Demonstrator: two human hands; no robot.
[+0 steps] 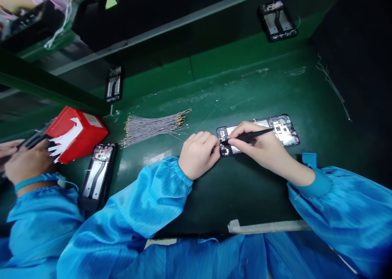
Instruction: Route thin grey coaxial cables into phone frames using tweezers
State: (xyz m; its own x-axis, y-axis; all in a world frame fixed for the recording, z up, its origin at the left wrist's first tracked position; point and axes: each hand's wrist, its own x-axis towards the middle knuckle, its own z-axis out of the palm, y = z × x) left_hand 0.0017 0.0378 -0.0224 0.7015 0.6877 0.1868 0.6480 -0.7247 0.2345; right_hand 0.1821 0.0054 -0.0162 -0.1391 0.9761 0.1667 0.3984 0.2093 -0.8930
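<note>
An opened phone body [283,130] lies flat on the green bench in front of me, its circuit boards showing. My right hand [260,146] rests over its left half and pinches black tweezers [255,135], whose tip points at the phone's left end. My left hand [199,154] is curled into a loose fist against that same end, fingertips touching the phone's edge; whether it holds anything is hidden. Both my arms wear blue sleeves.
A bundle of thin grey wires [153,126] lies left of the phone. Another open phone [98,177] sits at the lower left beside a red box [75,134]. A co-worker's hands [21,160] work at the far left. Two more phones [277,21] [114,83] lie farther back.
</note>
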